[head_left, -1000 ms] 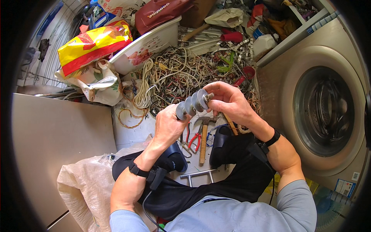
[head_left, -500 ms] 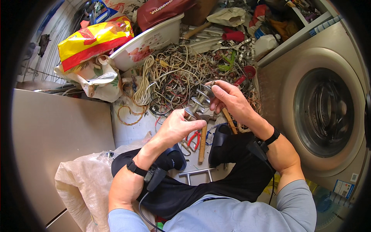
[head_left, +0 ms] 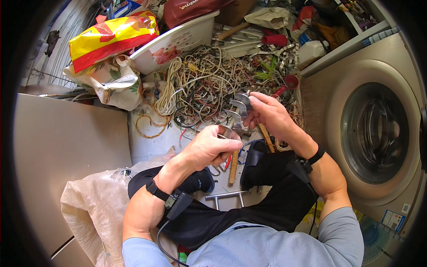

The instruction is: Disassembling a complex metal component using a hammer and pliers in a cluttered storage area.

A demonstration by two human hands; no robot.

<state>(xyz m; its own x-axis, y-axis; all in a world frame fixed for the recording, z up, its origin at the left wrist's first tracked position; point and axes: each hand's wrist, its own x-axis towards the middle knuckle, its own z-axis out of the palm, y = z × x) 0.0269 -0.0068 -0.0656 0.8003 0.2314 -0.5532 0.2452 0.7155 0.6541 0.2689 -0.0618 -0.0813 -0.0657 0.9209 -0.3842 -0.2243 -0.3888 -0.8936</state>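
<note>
A shiny metal auger screw point(head_left: 240, 108) with spiral blades is held slantwise over the floor between my two hands. My left hand point(head_left: 212, 146) is closed round its lower end, and those fingers hide part of it. At the upper end, my right hand point(head_left: 269, 116) pinches the screw at its side between thumb and fingers. Below my left hand stands the wooden handle of a hammer point(head_left: 233, 168), its head mostly covered by that hand. Red-handled pliers point(head_left: 228, 162) lie beside it, largely hidden.
A tangled heap of cables point(head_left: 213, 75) spreads ahead. A washing machine point(head_left: 322, 111) stands on the right. At left are a pale cabinet-like panel point(head_left: 71, 147), a woven sack point(head_left: 93, 209) and a white bin point(head_left: 178, 46). A metal bar handle point(head_left: 227, 195) lies between my feet.
Both hands have moved slightly right with the auger screw, which now stands a little more upright. My left hand now covers more of the pliers and the hammer. The view has shifted slightly.
</note>
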